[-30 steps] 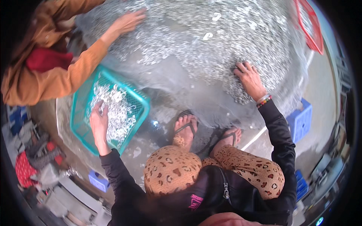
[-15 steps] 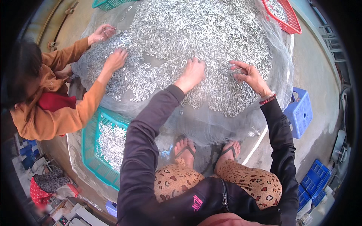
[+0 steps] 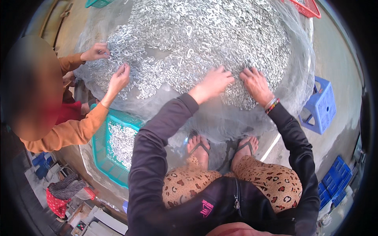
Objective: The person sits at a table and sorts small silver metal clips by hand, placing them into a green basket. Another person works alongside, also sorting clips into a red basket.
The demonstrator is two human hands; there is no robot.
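Note:
A broad heap of small silvery fish (image 3: 204, 43) lies on a clear plastic sheet (image 3: 220, 122) on the ground. My left hand (image 3: 214, 82) rests palm down on the near edge of the heap, fingers spread into the fish. My right hand (image 3: 256, 82), with bracelets at the wrist, lies flat beside it, also in the fish. Neither hand visibly grips anything. A teal basket (image 3: 103, 157) partly filled with fish stands at my left, by my knee.
A person in an orange sleeve squats at the left with both hands (image 3: 106, 65) in the heap. A blue plastic stool (image 3: 321, 104) is at the right, a red basket (image 3: 305, 7) at the top right, blue crates (image 3: 334, 179) at the lower right.
My left hand left the teal basket and reached across to the heap, now beside my right hand. My view has shifted forward over the heap. The other person's hands stayed in the fish.

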